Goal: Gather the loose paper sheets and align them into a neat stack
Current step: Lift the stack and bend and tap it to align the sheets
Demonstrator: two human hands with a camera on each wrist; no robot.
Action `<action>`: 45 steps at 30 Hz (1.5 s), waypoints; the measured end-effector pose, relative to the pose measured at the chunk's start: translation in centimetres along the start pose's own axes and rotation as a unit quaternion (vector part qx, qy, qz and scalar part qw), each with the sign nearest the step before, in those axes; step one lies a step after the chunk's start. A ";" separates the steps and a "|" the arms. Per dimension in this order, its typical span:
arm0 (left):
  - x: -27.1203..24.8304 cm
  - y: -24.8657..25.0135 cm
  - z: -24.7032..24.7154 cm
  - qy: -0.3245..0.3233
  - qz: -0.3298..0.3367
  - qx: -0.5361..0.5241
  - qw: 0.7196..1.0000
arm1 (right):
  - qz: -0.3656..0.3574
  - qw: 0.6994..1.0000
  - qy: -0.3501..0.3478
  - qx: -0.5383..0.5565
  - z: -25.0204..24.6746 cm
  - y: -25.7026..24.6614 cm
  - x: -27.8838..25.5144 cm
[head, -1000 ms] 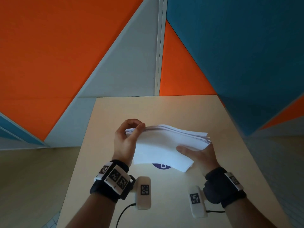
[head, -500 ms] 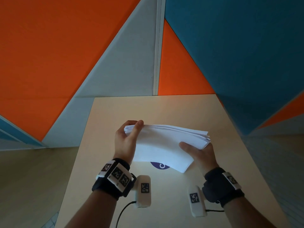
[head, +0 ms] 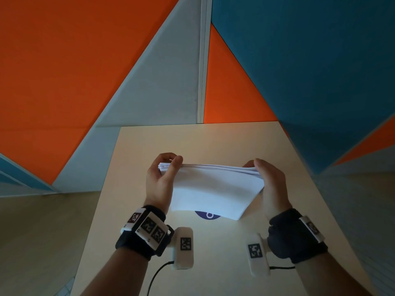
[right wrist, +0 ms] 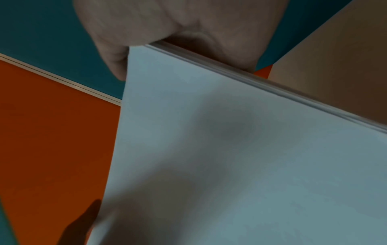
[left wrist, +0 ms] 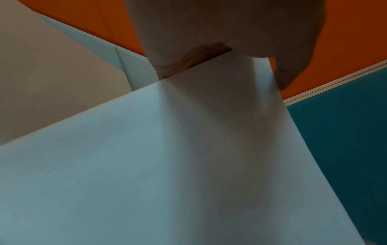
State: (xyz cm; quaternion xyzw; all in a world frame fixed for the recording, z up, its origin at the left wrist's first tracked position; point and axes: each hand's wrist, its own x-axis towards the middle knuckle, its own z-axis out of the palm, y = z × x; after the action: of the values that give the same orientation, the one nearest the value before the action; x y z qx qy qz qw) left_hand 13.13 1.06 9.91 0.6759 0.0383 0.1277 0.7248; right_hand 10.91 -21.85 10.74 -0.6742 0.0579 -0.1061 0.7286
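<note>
A stack of white paper sheets point(head: 213, 189) is held up above the light wooden table point(head: 213, 139), its top edge slightly fanned. My left hand point(head: 164, 178) grips the stack's left end, thumb on the near face and fingers curled behind. My right hand point(head: 269, 182) holds the right end, thumb along the top corner and palm against the side edge. In the left wrist view the paper point(left wrist: 167, 165) fills the frame below my hand point(left wrist: 220, 33). The right wrist view shows the sheets' layered edge point(right wrist: 272, 86) under my right hand point(right wrist: 167, 24).
A dark blue round mark point(head: 206, 215) on the table shows just under the stack's lower edge. Orange, grey and teal wall panels point(head: 106, 60) rise behind the table. Floor point(head: 42, 242) lies to the left of the table.
My right hand has shifted from under the stack's lower right corner up to its right side edge. The stack has been turned more upright and squarer to me.
</note>
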 end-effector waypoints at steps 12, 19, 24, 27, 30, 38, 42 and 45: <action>-0.1 0.2 -0.1 -0.009 -0.002 0.025 1.000 | -0.021 0.999 -0.013 -0.024 0.2 0.0 -0.4; 0.0 0.4 -0.1 -0.013 -0.001 0.035 0.999 | -0.009 1.000 0.005 -0.008 0.5 -0.1 -0.2; 0.0 0.6 0.1 -0.014 -0.022 0.026 0.999 | 0.006 1.000 0.027 0.002 0.9 -0.2 -0.2; 0.2 0.6 0.1 -0.014 -0.020 0.020 0.999 | 0.012 0.999 0.038 -0.002 1.1 -0.2 0.0; 0.1 0.6 0.3 -0.010 -0.024 0.008 1.000 | 0.010 0.999 0.038 0.000 1.1 0.0 0.1; 0.3 0.8 0.1 -0.021 -0.036 0.001 0.999 | -0.014 0.999 0.032 -0.002 0.7 -0.2 0.3; 0.5 0.4 -1.0 -0.076 -0.050 -0.026 0.996 | -0.005 1.000 -0.006 -0.004 -0.2 0.6 0.3; 0.3 0.2 -1.9 -0.157 -0.074 -0.011 0.985 | 0.003 0.997 -0.068 -0.044 -1.0 0.9 -0.1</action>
State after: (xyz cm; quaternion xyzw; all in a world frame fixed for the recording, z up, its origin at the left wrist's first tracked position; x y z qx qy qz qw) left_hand 12.96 3.03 9.94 0.6747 -0.0274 -0.0336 0.7368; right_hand 10.61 -22.70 9.78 -0.7111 0.0150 -0.0548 0.7008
